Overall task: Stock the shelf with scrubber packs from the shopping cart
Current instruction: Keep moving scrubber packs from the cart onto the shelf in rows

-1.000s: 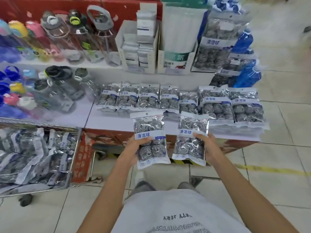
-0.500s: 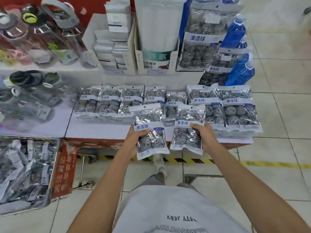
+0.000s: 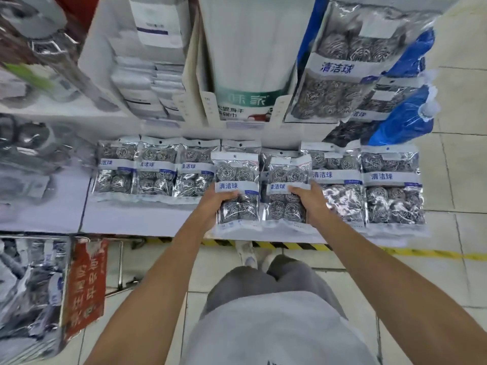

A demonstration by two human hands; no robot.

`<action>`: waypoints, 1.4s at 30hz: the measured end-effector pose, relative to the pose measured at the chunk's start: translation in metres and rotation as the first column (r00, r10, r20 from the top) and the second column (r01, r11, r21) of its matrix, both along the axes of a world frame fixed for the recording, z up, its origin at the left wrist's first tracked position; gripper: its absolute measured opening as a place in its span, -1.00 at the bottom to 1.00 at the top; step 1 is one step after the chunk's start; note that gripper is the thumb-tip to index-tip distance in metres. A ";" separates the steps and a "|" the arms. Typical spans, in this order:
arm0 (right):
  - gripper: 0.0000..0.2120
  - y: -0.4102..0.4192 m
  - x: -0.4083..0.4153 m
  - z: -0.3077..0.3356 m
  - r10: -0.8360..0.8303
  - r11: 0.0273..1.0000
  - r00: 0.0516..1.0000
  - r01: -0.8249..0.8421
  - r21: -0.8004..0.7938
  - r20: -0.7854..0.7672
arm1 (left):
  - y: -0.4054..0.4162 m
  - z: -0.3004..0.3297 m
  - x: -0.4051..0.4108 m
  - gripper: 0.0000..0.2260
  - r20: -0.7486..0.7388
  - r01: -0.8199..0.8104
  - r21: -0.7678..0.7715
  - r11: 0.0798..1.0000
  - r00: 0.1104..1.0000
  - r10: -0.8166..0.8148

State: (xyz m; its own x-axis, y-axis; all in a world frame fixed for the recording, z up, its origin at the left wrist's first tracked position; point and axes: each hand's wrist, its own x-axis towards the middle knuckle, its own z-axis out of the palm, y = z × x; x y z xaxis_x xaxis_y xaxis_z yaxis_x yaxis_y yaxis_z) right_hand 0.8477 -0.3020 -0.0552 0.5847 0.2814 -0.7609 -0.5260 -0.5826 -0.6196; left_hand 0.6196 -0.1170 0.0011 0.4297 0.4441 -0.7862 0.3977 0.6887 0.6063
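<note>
Packs in hand: two scrubber packs are held at frame centre, the left pack [image 3: 238, 191] and the right pack [image 3: 287, 192], side by side over the front of the shelf [image 3: 147, 219].
Left hand [image 3: 214, 206]: fingers are clamped on the left pack's edge, thumb laid across its label.
Right hand [image 3: 313, 204]: fingers are curled round the right pack's edge, thumb pressed on its front.
Placement: whether the two packs already rest on the shelf or hang just above it cannot be told.
Stocked row [image 3: 158, 169]: packs are laid flat across the middle of the frame, to the left and right of the held pair, with a gap between them that the pair is judged to be meant for.
Cart [image 3: 34, 291]: at lower left, many packs are seen in it.
Progress: judged well under way, with much stock left.
</note>
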 end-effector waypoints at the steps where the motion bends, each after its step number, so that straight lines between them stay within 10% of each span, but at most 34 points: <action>1: 0.20 0.005 0.007 -0.013 0.013 1.000 1.000 -0.012 0.015 -0.015 | 0.008 -0.007 0.004 0.41 -0.007 0.008 -0.022 1.000 1.000 -0.008; 14: -0.12 0.076 0.025 -0.006 0.081 0.991 0.997 -0.082 -0.108 -0.009 | 0.055 -0.036 0.057 0.25 -0.141 0.029 0.016 0.999 0.990 -0.027; 25: -0.29 0.080 0.026 -0.004 0.165 0.969 0.977 -0.135 -0.207 0.135 | 0.047 -0.026 0.071 -0.31 -0.331 0.216 0.348 0.912 0.939 -0.096; 37: -0.65 0.061 0.014 0.043 0.585 0.792 0.769 -0.471 -0.390 0.259 | 0.035 -0.009 0.048 -0.52 -0.393 0.334 0.460 0.823 0.907 -0.148; 42: -0.46 0.052 -0.014 0.083 0.763 0.647 0.558 -0.671 -0.362 0.327 | 0.024 0.014 0.015 -0.66 -0.552 0.493 0.514 0.703 0.817 -0.169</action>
State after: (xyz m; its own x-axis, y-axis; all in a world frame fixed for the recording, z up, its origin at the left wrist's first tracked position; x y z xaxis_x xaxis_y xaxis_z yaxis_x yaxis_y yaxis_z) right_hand 0.8339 -0.2498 0.0282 0.5085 0.6413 -0.5746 0.4000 -0.7669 -0.5018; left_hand 0.6342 -0.0931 0.0155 0.3333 0.7827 -0.5257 0.8463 -0.0025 0.5327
